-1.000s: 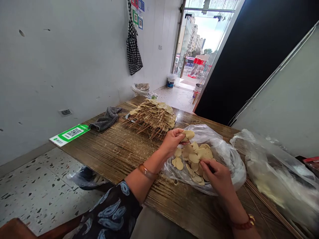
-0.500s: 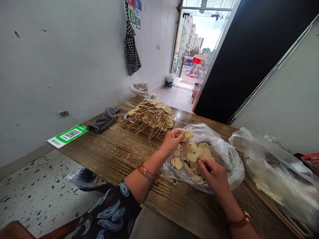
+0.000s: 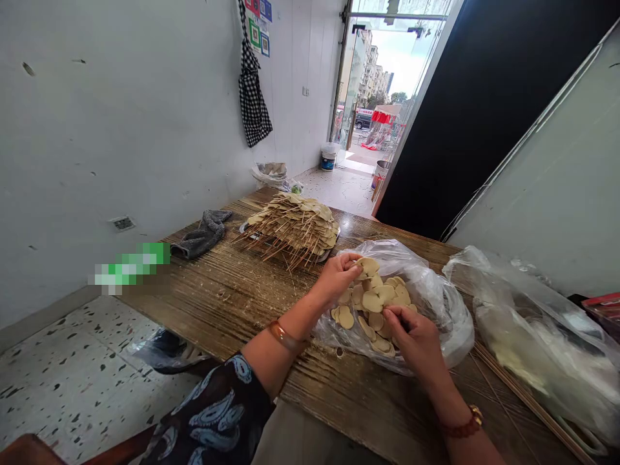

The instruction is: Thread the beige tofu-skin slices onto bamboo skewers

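My left hand [image 3: 341, 271] is closed in a pinch on pale, round, thin slices [image 3: 369, 265], holding them above an open clear plastic bag [image 3: 448, 316]. Inside the bag lies a loose heap of the same slices [image 3: 375, 321]. To the right, my right hand [image 3: 414, 336] is closed, thumb and forefinger pinched at the edge of another pale slice [image 3: 378, 299]. Its other fingers curl under and are partly hidden. Beyond my left hand sits a tall pile of skewered slices [image 3: 295, 223], their thin wooden sticks pointing toward me.
The skewer pile rests on a tray [image 3: 245, 227] on the wooden table [image 3: 232, 310]. A grey cloth [image 3: 203, 234] lies at the left edge. On the right are bare wooden sticks [image 3: 527, 403] and another plastic bag [image 3: 547, 342].
My left hand keeps hold of the slices, which now show a wider face. The dark stick tip seen below them before is no longer visible. My right hand has hardly moved.
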{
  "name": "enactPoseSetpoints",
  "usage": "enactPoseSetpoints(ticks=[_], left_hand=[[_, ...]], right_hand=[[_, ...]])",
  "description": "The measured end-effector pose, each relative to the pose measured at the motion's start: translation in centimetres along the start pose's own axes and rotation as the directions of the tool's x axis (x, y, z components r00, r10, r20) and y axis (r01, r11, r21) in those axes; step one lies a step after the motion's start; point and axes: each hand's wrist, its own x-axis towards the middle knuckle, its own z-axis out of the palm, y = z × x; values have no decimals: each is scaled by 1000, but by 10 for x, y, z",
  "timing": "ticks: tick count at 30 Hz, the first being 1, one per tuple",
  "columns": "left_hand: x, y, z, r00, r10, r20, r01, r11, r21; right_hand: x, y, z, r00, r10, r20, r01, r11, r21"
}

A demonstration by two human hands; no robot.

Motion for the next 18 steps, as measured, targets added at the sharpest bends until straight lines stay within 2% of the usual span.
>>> enactPoseSetpoints(ticks=[4, 8, 18], left_hand=[[-1, 2, 0, 995, -68, 71, 75, 992, -100], [-2, -1, 1, 979, -147, 141, 165, 978, -127], [-6, 3, 4, 949, -254, 188, 304, 896, -325]], right_hand=[[0, -2, -2, 999, 41, -11, -40, 999, 32], [1, -2, -3, 1000, 12, -22, -12, 1000, 24], [0, -5, -1, 998, -61, -10, 61, 998, -10]])
